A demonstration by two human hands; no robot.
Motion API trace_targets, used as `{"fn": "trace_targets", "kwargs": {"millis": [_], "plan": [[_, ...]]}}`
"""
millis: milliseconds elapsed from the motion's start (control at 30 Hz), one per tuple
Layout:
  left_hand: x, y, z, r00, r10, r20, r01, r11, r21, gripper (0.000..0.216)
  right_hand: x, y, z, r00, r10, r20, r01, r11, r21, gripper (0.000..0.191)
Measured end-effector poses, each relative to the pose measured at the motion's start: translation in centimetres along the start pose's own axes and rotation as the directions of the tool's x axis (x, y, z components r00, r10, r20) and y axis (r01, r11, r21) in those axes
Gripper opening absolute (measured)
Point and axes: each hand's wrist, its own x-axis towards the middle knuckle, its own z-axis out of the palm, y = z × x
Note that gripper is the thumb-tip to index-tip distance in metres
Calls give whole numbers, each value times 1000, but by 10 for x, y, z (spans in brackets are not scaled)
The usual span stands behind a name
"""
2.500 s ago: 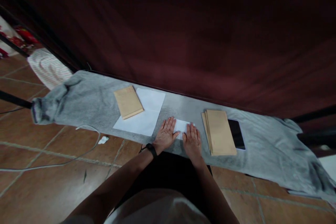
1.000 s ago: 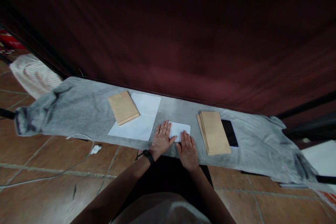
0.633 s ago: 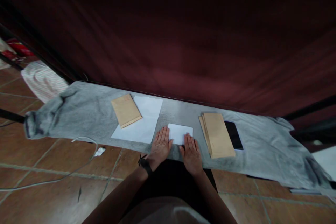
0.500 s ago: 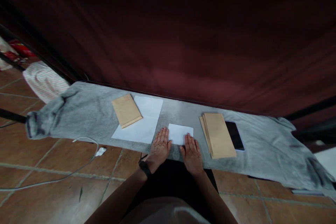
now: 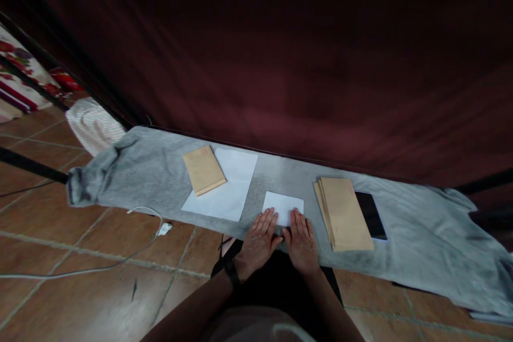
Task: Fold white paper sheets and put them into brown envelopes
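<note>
A small white folded sheet of paper [image 5: 282,204] lies on the grey cloth at the near edge of the narrow table. My left hand [image 5: 259,236] rests flat on its left near corner, fingers stretched out and together. On its right near part lies my right hand [image 5: 301,239], also flat with the fingers straight. Both thumbs point inward, just short of the paper's near edge. To the left, a larger white sheet [image 5: 230,192] is spread on the cloth, with a brown envelope [image 5: 205,169] lying across its upper left.
Right of my hands sits a stack of brown envelopes [image 5: 347,216], partly over a dark phone [image 5: 372,216]. Grey cloth [image 5: 148,171] covers the table. A dark red curtain [image 5: 280,91] hangs behind it. A white cable [image 5: 120,262] runs over the tiled floor.
My left hand has moved from beside the small paper onto its near left corner. My right hand remains on the right side. The view has shifted slightly left.
</note>
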Motion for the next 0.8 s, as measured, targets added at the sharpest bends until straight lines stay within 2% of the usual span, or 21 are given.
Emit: {"fn": "trace_targets", "kwargs": {"millis": [167,300,467,600,800], "plan": [[-9,-9,-4,1000,-27,3,27,999,19,67,1,-2,-4,999,29,28,-29,1000,-1,61],[-10,-10,-7,1000,-4,18,4,1000,7,66,6,-4,-10,997,37,63,-38,999,16,57],[-8,-10,-7,1000,4,11,-4,1000,14,58,12,-14,-14,990,-77,121,67,995,80,50],[-11,-11,-6,1000,-6,-11,6,1000,25,58,9,-16,-10,991,-92,94,85,994,76,51],[-19,-16,-11,1000,-28,6,27,999,45,59,0,1,-7,997,-51,49,51,999,6,56]]}}
